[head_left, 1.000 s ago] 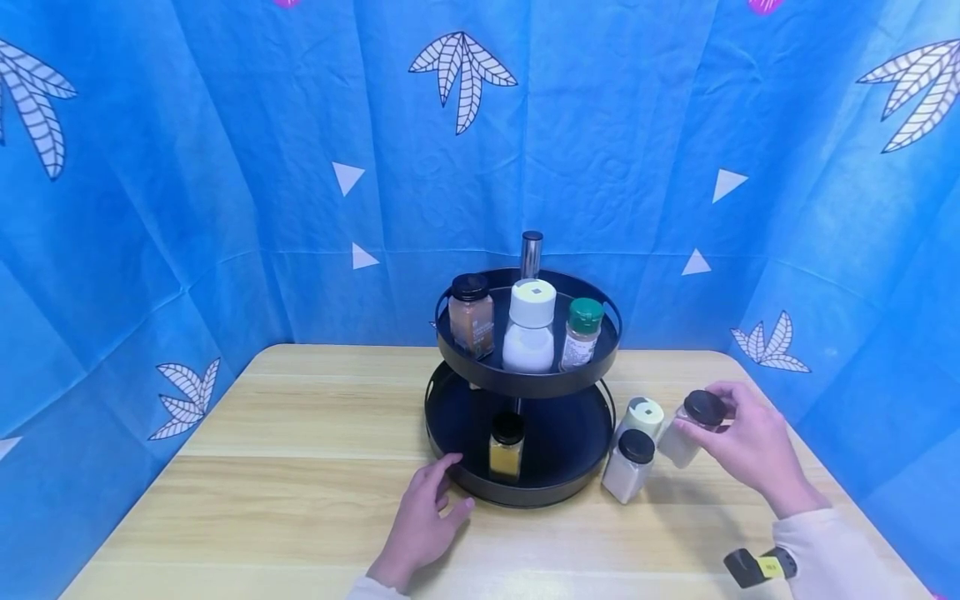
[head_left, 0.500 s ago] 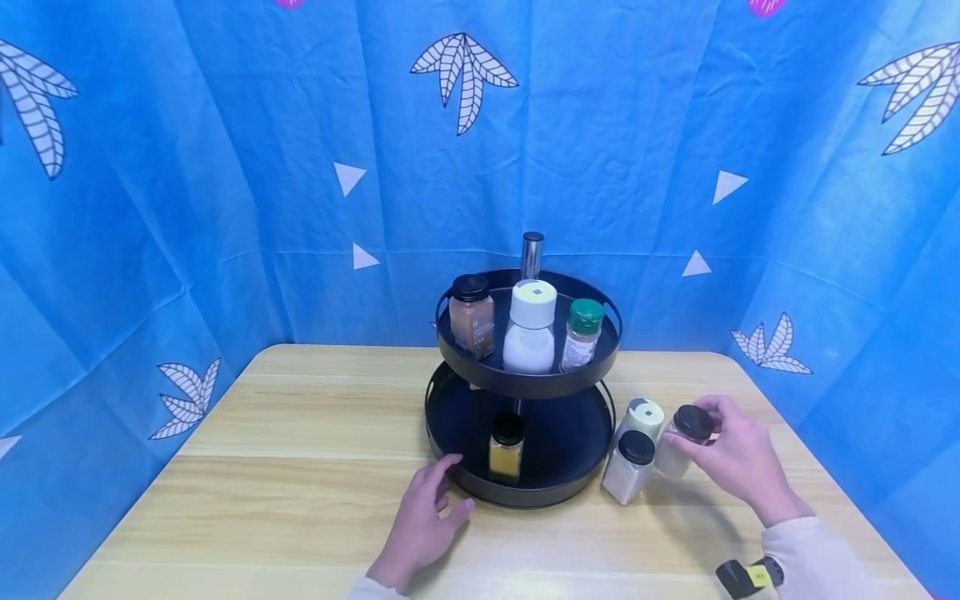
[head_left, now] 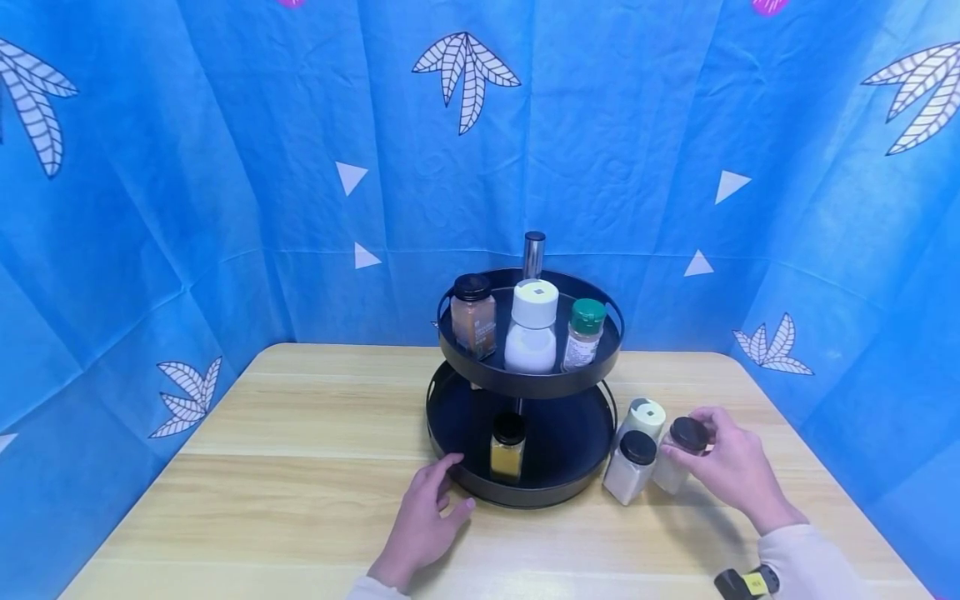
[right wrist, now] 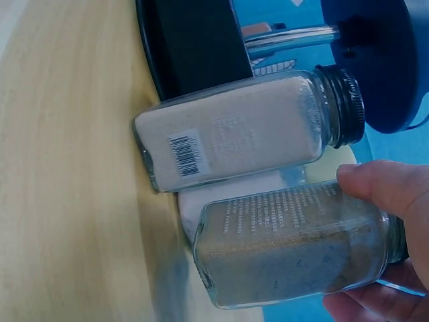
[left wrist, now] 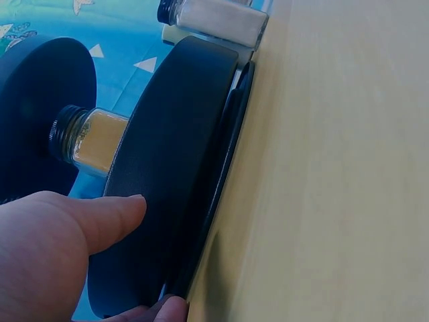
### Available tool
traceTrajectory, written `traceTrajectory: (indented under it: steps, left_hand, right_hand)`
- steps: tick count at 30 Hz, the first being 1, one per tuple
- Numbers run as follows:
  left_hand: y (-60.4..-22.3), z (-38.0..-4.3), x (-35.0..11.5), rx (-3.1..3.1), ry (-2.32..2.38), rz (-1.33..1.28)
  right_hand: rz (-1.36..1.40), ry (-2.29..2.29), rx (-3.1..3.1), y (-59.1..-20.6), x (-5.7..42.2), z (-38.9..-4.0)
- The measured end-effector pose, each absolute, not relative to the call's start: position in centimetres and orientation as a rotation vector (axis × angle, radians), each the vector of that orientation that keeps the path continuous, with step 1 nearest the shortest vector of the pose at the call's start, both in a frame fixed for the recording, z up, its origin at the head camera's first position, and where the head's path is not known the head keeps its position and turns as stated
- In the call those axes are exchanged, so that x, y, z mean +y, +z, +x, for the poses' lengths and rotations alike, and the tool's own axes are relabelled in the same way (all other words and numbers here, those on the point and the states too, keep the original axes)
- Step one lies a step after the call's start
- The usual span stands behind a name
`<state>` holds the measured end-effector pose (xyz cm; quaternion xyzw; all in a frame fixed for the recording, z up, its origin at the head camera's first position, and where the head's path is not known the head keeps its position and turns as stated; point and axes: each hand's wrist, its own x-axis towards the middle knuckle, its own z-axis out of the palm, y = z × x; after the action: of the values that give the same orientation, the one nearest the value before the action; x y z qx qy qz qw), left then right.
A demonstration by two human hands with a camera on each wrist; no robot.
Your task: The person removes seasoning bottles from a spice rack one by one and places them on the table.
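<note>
My right hand grips a square glass jar of greyish-brown powder near its black lid. That jar is just right of a black-lidded jar of pale powder and a cream-capped bottle; whether its base touches the table cannot be told. My left hand touches the lower rim of a two-tier black turntable rack, fingers loosely bent. In the left wrist view its thumb lies against the rack's outer wall. A small jar of yellow powder stands on the lower tier.
The upper tier carries a brown spice jar, a white bottle and a green-capped shaker. A metal post rises through the rack. Blue curtain hangs behind the wooden table and along both sides.
My right hand has moved left and nearer to me with its jar, bringing it close beside the pale powder jar. The left hand and the rack have stayed put.
</note>
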<state>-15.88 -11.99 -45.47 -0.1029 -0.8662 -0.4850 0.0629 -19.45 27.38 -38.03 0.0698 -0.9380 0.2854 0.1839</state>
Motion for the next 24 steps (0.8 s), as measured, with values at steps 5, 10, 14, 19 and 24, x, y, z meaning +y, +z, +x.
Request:
traceTrajectory:
  steps: [5, 10, 14, 19, 24]
  left_hand:
    - [-45.5, -15.9, -12.0, -2.615, -1.459, -0.312]
    - [-45.5, -15.9, -12.0, -2.616, -1.451, -0.315]
    - [-45.4, -15.9, -12.0, -2.616, -1.446, -0.313]
    - [-45.5, -15.9, -12.0, -2.615, -1.443, -0.319]
    - [-45.4, -15.8, -12.0, -2.617, -1.436, -0.327]
  right_hand:
    - [0.198, 0.801, -2.644, -38.4, 27.5, -19.4]
    - [0.190, 0.804, -2.666, -38.8, 27.6, -19.4]
    - [0.180, 0.811, -2.682, -39.0, 27.6, -19.5]
    - [0.181, 0.812, -2.679, -39.1, 27.6, -19.4]
    - [0.190, 0.810, -2.674, -39.4, 27.7, -19.2]
